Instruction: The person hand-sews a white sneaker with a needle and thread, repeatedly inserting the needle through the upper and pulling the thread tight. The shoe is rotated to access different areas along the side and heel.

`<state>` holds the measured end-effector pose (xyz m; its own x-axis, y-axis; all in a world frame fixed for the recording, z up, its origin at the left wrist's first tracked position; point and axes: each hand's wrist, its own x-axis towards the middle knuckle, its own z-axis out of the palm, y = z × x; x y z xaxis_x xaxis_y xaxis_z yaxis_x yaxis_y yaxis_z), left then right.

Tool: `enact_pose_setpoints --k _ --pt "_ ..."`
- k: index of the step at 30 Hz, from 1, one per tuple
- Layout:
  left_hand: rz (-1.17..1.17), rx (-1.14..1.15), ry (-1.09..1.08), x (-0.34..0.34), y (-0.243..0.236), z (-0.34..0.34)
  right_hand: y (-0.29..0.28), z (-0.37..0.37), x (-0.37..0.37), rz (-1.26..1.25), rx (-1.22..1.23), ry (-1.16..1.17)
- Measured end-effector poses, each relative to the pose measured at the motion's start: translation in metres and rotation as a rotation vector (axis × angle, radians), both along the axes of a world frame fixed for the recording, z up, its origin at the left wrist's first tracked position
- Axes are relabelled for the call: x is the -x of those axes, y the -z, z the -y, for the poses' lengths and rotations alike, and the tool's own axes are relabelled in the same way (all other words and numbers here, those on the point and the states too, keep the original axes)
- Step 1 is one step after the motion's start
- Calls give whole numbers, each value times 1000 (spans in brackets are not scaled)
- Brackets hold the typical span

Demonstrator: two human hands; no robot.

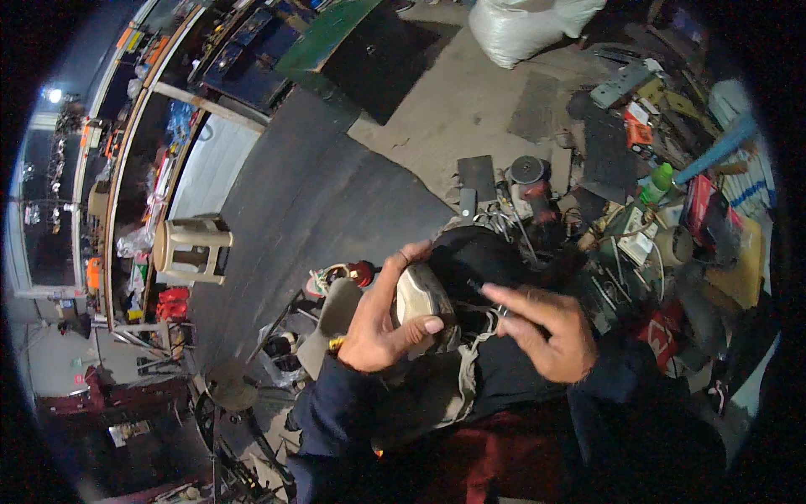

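Note:
My left hand [382,323] is closed around a worn shoe [422,296] with a pale, rounded sole, its thumb pressed on the near side. The shoe is tilted up over my lap, and its far side lies in shadow. Just right of it, my right hand [550,332] has its fingers pinched together, pointing at the shoe. A small dark tip shows at those fingertips, too small to name. Pale, lace-like strands [467,370] hang below the shoe, between my hands, across dark cloth [512,374] on my lap.
An angle grinder [531,181] lies ahead on the floor amid hand tools. Clutter to the right includes a green bottle [657,183]. A plastic stool [193,250] stands left by loaded shelves [138,160]. A dark mat [311,185] covers the floor; a white sack [525,29] sits beyond.

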<state>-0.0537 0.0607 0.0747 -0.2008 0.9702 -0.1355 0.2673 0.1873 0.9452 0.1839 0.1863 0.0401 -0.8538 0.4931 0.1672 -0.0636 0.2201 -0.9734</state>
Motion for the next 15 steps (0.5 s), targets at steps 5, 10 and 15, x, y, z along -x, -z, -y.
enact_pose_setpoints --k 5,10,15 --pt "65 29 42 15 3 7 -1 12 26 -30 49 -107" --pt "133 48 16 14 3 6 -1 8 34 13 39 -126" --pt "116 29 51 16 5 5 0 6 35 8 55 -122"
